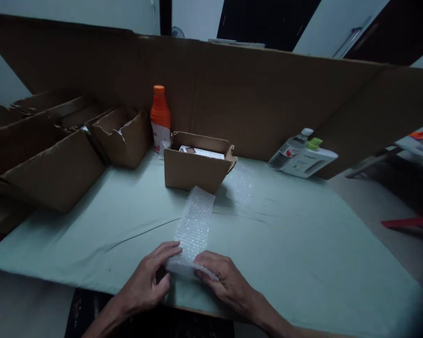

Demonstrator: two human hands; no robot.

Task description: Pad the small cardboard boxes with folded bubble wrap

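A strip of bubble wrap (196, 220) lies lengthwise on the table, its far end touching the base of an open cardboard box (192, 171). Its near end is lifted and folded up towards me. My right hand (223, 277) pinches that raised end at its right corner, thumb and fingers closed on it. At the left edge, my left hand (150, 277) rests with fingers stretched over the wrap and the thumb held apart. Inside the box, a white and brown item (202, 152) shows only its top.
An orange bottle (160, 117) stands behind the box. Several cardboard boxes (56, 173) crowd the left side. A clear plastic bottle (292, 149) and a white jug (312, 162) lean by the cardboard wall (257, 98). Another piece of bubble wrap (240, 185) lies right of the box.
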